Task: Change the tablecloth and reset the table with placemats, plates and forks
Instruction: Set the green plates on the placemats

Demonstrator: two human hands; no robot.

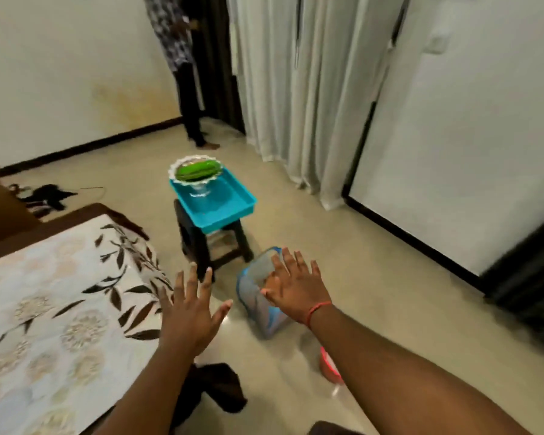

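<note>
A table at the lower left wears a pale tablecloth (pixel 44 309) printed with dark leaves and beige flowers. My left hand (pixel 189 312) hovers just past the table's right edge, fingers spread and holding nothing. My right hand (pixel 296 287) is stretched forward with straight spread fingers, seen in front of a blue-rimmed mesh basket (pixel 258 296) on the floor; I cannot tell if it touches it. No placemats, plates or forks are in view.
A dark stool (pixel 201 243) ahead carries a turquoise tray (pixel 223 208) holding a glass bowl (pixel 195 171) with green contents. A person (pixel 186 73) stands by the doorway at the back. Dark cloth (pixel 217 390) and a pink tub (pixel 328 367) lie on the floor near me. Curtains (pixel 296 89) hang at right.
</note>
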